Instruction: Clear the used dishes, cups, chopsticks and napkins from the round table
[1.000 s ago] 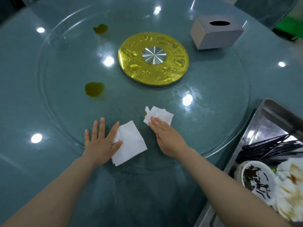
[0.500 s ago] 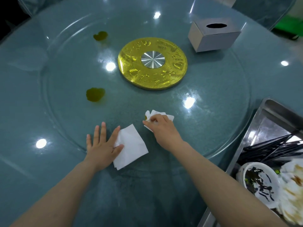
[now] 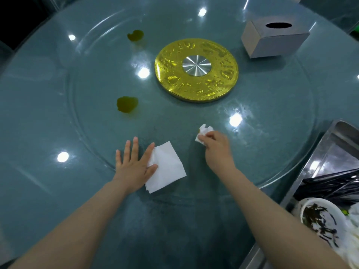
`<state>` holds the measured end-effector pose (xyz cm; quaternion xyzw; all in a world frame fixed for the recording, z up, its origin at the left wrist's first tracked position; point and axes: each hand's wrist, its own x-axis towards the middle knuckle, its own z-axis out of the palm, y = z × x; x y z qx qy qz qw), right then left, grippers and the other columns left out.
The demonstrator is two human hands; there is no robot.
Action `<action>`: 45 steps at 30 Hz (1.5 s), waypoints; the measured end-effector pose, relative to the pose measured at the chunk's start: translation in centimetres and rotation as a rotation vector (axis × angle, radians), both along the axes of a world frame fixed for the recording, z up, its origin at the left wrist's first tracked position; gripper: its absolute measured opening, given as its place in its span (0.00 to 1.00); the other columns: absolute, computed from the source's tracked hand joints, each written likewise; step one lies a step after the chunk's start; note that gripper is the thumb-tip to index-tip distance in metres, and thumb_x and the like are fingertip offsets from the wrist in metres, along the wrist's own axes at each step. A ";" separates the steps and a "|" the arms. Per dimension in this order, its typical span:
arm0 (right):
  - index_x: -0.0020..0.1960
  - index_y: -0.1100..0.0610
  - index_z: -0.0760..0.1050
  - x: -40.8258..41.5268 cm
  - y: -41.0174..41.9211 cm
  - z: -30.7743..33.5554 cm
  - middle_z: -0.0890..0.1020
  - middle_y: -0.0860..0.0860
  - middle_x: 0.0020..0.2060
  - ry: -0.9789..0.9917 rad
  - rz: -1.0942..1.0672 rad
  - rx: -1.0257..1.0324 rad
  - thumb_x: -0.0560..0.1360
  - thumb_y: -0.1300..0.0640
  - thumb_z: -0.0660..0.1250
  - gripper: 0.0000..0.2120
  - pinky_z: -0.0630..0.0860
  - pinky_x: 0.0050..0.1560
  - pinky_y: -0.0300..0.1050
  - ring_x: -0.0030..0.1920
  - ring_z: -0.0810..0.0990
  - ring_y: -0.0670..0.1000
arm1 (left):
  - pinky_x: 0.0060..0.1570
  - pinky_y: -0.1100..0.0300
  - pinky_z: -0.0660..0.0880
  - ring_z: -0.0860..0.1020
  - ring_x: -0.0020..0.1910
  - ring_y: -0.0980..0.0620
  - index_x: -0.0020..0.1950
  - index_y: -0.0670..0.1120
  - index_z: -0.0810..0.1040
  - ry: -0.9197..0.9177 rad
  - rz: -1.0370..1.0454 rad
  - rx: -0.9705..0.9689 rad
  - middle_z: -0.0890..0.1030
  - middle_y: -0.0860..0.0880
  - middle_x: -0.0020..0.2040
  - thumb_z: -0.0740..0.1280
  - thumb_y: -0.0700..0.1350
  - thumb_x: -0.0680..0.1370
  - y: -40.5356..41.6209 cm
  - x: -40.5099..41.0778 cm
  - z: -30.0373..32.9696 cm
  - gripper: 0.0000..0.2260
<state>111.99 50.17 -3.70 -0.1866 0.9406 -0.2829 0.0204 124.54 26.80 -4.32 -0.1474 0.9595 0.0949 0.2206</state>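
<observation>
— Spills first: what lies on the left of the round blue-green glass table?
— Two dark green puddles on the clear glass turntable. Nearer, the person's left hand lies flat, fingers straight, thumb and forefinger resting on the flat folded white napkin.
— And the middle?
— The embossed gold disc with a silver hub. Below it the right hand has its fingers curled round a crumpled white napkin, bunched against the glass.
— Further right?
— A grey cardboard tissue box, then a steel tray holding black chopsticks and a soiled white bowl.
</observation>
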 end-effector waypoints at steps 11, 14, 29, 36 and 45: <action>0.48 0.59 0.85 7.8 3.3 1.9 0.81 0.55 0.43 -0.153 0.125 -0.086 0.71 0.72 0.68 0.13 0.72 0.49 0.43 0.47 0.78 0.59 | 0.73 0.41 0.42 0.43 0.78 0.44 0.77 0.62 0.51 0.178 0.046 0.015 0.44 0.45 0.79 0.50 0.55 0.82 3.4 1.3 0.8 0.22; 0.47 0.60 0.85 7.1 5.8 2.1 0.82 0.55 0.42 -0.115 0.056 -0.100 0.70 0.75 0.67 0.14 0.73 0.49 0.43 0.46 0.80 0.60 | 0.65 0.36 0.61 0.69 0.70 0.42 0.67 0.56 0.75 0.320 -0.109 -0.009 0.70 0.45 0.72 0.53 0.52 0.80 3.5 2.3 2.4 0.19; 0.59 0.58 0.80 2.6 7.2 3.2 0.79 0.61 0.56 -0.197 -0.559 -0.059 0.77 0.64 0.61 0.14 0.70 0.55 0.46 0.54 0.78 0.62 | 0.51 0.54 0.67 0.77 0.57 0.40 0.64 0.43 0.77 0.622 0.271 0.244 0.80 0.41 0.59 0.51 0.49 0.82 -0.3 1.6 4.7 0.21; 0.64 0.56 0.77 6.4 4.0 2.3 0.73 0.50 0.50 -0.214 -0.454 -0.203 0.78 0.61 0.62 0.15 0.60 0.45 0.26 0.43 0.71 0.44 | 0.49 0.55 0.66 0.75 0.58 0.40 0.65 0.45 0.76 0.577 0.369 0.201 0.79 0.42 0.62 0.53 0.46 0.83 -4.2 -0.2 3.3 0.16; 0.57 0.53 0.80 1.0 8.0 2.8 0.82 0.53 0.55 -0.210 -0.631 -0.127 0.75 0.63 0.63 0.14 0.73 0.57 0.46 0.53 0.79 0.54 | 0.75 0.53 0.48 0.52 0.77 0.49 0.77 0.51 0.59 0.326 0.049 0.021 0.55 0.49 0.78 0.50 0.49 0.83 -3.4 0.0 0.2 0.21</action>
